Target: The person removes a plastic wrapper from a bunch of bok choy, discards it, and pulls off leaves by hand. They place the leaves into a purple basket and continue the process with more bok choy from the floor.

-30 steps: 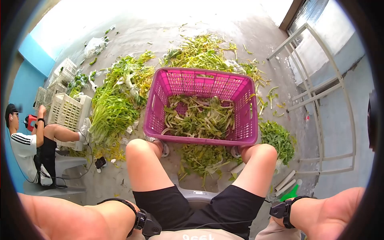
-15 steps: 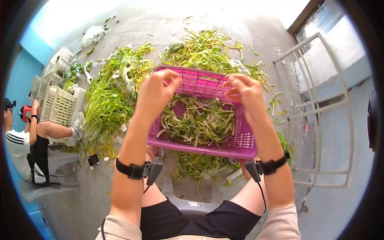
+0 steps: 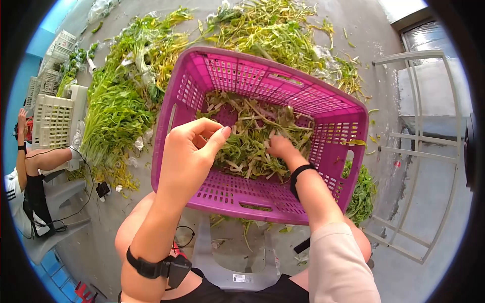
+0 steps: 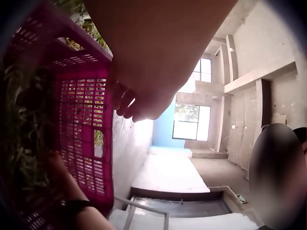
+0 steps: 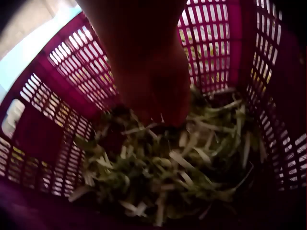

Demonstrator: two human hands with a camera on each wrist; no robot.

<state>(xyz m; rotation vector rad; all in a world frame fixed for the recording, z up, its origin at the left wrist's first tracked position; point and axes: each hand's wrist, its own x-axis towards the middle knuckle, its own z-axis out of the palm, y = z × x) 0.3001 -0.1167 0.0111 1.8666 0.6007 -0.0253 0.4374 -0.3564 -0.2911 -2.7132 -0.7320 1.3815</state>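
A magenta basket (image 3: 235, 199) with slotted walls stands tilted in front of the knees, trimmed greens (image 3: 247, 136) lying over its floor. Above its near left part hovers my left hand (image 3: 189, 151), fingers loosely bent toward the thumb, with nothing visible between them; the left wrist view shows this hand (image 4: 139, 91) beside the basket wall (image 4: 81, 110). My right hand (image 3: 283, 147) reaches down inside, its fingertips at the greens. In the right wrist view that hand (image 5: 158, 91) is dark over the cut stalks (image 5: 187, 163); whether it grips any is hidden.
Leafy stalks (image 3: 118, 108) lie heaped left of the basket, more greens (image 3: 268, 30) beyond it, and a bunch (image 3: 361, 194) at its right. A metal frame (image 3: 417, 139) leans at the right. Someone sits at the far left by white crates (image 3: 53, 118).
Both hands were above the basket half a second ago; the right has gone down into the greens. The left has come nearer the body. The basket looks larger and more tilted in the view.
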